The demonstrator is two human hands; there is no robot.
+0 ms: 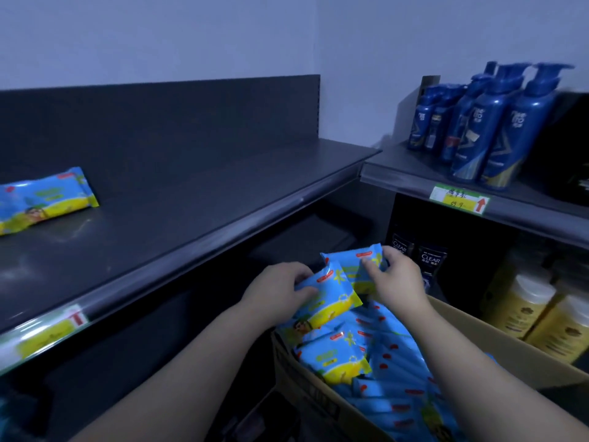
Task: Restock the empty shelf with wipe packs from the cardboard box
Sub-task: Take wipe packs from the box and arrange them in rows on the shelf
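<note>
A cardboard box point(471, 339) at the lower right is full of blue-and-yellow wipe packs point(392, 371). Above its far end, my left hand point(277, 290) grips one wipe pack point(331, 295) by its left end. My right hand point(396, 279) holds a second wipe pack point(360, 266) just behind the first, the two packs overlapping. The dark shelf point(191, 193) stretches across the left. A single wipe pack point(41, 200) lies flat on it at the far left.
Blue pump bottles point(490, 129) stand on the neighbouring shelf at the right, above a price label point(459, 199). Dark Clear bottles point(430, 260) and yellow bottles point(535, 314) fill the lower right shelf, close behind the box. A label strip point(44, 336) runs along the shelf's front edge.
</note>
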